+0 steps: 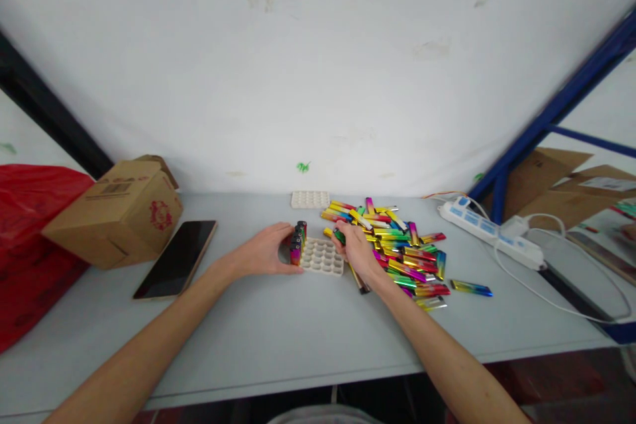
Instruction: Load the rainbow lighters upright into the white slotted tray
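Observation:
A white tray (322,257) with rows of round hollows lies flat in front of me. Along its left edge stands a short row of shiny lighters (297,252), upright with their dark tops up. My left hand (265,250) curves around that edge, its thumb at the near corner and its fingers by the far end of the row. Over the tray's right side, my right hand (355,248) pinches a lighter (339,236) with a green and dark end showing; the fingers hide the rest of it. A heap of metallic multicoloured lighters (402,252) spreads just right of this hand.
A second pale tray (311,199) lies by the wall. Toward the left are a black-screened phone or tablet (176,258), a cardboard box (119,212) and a red plastic bag (34,245). A white power strip (491,232) with trailing cables lies at the right, near a blue frame post (546,116).

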`<state>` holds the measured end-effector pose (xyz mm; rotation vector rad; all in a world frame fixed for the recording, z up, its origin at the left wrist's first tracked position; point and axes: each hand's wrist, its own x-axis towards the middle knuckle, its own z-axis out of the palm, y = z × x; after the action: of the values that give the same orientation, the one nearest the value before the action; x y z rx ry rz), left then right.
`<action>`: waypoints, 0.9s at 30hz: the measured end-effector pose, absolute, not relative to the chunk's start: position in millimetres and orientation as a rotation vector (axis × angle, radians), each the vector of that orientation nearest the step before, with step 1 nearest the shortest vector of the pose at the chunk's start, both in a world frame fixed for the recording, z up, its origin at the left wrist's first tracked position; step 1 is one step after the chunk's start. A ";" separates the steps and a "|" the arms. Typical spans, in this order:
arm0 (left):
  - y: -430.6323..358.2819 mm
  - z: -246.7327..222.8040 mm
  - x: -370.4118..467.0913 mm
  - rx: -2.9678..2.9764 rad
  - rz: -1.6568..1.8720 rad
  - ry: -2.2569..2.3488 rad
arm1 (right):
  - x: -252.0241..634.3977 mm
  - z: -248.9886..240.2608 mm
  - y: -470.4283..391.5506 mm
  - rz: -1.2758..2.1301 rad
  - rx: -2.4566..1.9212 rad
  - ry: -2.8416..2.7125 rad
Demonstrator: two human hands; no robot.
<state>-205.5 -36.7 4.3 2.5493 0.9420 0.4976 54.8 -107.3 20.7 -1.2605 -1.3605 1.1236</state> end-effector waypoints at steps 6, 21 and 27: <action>-38.7 6.3 -205.1 2.556 0.470 0.960 | 52.9 20.9 -107.3 1.124 -1.248 -1.361; -38.9 8.4 -204.2 2.553 0.490 0.954 | 55.7 15.8 -102.2 1.161 -1.267 -1.321; -38.6 8.2 -204.9 2.549 0.481 0.953 | 57.0 19.8 -103.9 1.233 -1.124 -1.283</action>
<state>-204.9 -38.6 8.2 2.5494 0.9527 0.4809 57.0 -103.9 19.8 -1.1240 -1.2828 1.2334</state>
